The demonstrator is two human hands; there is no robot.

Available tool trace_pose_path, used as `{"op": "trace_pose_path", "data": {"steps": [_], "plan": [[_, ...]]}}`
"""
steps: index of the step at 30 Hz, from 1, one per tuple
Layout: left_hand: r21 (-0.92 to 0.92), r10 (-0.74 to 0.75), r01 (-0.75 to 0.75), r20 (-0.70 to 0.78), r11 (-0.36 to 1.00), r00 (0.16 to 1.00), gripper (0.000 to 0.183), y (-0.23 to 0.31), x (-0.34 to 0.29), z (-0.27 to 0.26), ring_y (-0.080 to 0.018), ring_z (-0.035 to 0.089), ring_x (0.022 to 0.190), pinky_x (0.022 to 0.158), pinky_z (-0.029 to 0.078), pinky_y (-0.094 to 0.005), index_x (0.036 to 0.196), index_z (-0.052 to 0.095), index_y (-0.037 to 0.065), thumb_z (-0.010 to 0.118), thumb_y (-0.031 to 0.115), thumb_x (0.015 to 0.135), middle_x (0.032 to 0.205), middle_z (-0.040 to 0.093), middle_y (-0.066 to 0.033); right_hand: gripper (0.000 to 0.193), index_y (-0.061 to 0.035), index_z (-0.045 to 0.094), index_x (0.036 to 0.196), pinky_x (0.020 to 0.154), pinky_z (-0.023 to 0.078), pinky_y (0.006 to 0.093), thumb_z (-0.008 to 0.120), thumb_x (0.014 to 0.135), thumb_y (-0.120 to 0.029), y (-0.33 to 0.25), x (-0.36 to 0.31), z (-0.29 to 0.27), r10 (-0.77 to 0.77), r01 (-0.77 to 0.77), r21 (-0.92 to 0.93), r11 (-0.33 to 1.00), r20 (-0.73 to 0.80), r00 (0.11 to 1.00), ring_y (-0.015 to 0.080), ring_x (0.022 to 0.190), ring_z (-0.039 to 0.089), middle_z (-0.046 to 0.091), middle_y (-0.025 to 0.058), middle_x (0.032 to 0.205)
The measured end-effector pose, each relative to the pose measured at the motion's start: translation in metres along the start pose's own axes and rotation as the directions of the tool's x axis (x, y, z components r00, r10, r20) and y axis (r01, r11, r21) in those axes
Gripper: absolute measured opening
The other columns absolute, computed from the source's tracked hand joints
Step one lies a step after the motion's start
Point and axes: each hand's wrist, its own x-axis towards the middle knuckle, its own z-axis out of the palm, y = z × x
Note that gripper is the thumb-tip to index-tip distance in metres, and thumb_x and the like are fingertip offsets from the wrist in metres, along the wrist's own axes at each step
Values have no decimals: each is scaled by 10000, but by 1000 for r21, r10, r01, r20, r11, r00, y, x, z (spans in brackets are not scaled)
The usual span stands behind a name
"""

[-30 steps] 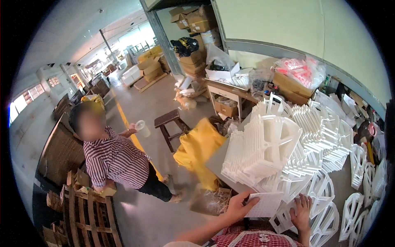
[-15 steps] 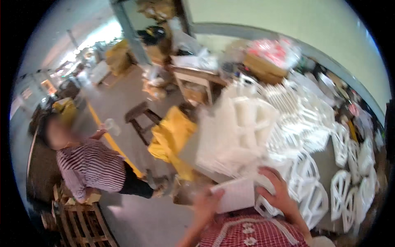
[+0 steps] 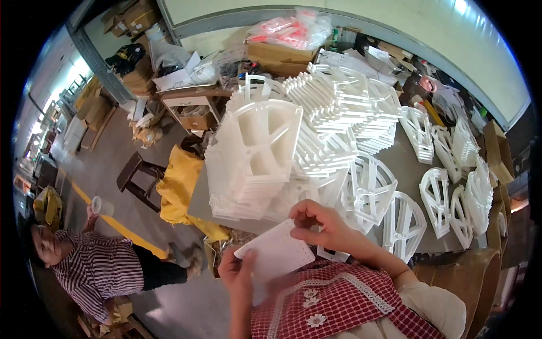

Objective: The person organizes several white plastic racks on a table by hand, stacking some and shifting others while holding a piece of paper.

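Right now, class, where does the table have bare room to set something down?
Bare grey table shows between the stacked white frames and the loose frames at the right, and in a narrow strip between the stacks and the yellow sheet. Crowded: the middle, under the stacks, and beyond them around the brown carton.

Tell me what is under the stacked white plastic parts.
A grey table shows around the white plastic parts; its surface directly beneath them is covered, so anything lying there cannot be seen.

A dark stool (image 3: pixel 129 171) stands on the grey floor (image 3: pixel 104 161).
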Motion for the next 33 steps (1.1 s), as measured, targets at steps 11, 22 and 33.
{"op": "trace_pose_path", "data": {"steps": [11,22,33], "plan": [[11,-64,63,139,998,988,98,-9,-3,1,-30,538,671,600,423,-195,968,667,11,683,39,875,794,637,38,246,-71,577,1134,781,529,326,646,900,-100,8,-25,2,-98,81,-216,973,-70,993,199,851,667,672,84,935],[-47,-221,236,210,971,952,271,-26,-7,6,-168,658,830,797,517,-286,1108,654,-59,645,23,849,996,702,-112,211,-77,603,1088,719,534,395,597,924,-210,29,-52,-5,-401,298,-665,685,-3,916,314,837,653,640,104,1029],[391,-230,109,277,914,933,267,-19,-2,17,-113,544,683,610,452,-305,968,652,31,709,275,878,743,627,-45,204,-65,640,979,790,524,415,708,798,-132,28,-42,2,-488,347,-766,541,50,871,306,917,647,657,115,1007]]}}
